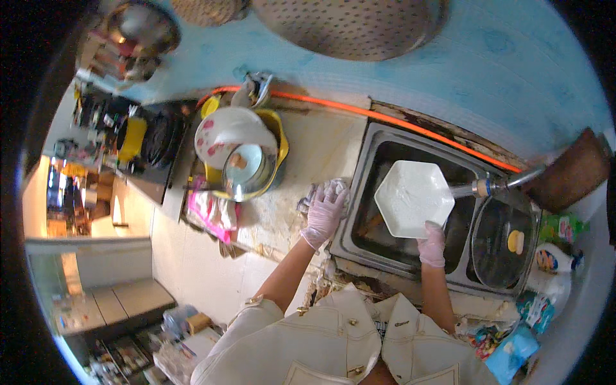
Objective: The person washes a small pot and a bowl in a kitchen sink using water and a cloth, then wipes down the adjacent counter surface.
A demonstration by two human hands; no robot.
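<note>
My right hand, in a thin clear glove, grips a white hexagonal dish by its near edge. The dish is over the left basin of a metal double sink, in front of the faucet; water appears to run toward it. On the counter just left of the sink, my left hand, gloved alike, has its fingers on a crumpled grey-and-white cloth. Its fingertips press into the folds. The cloth's part under the palm is hidden.
Left on the counter stands a yellow basin with a white bowl and a glass lid. A pink-edged cloth lies nearer. A pan lid with a yellow sponge covers the right basin; bottles stand beyond.
</note>
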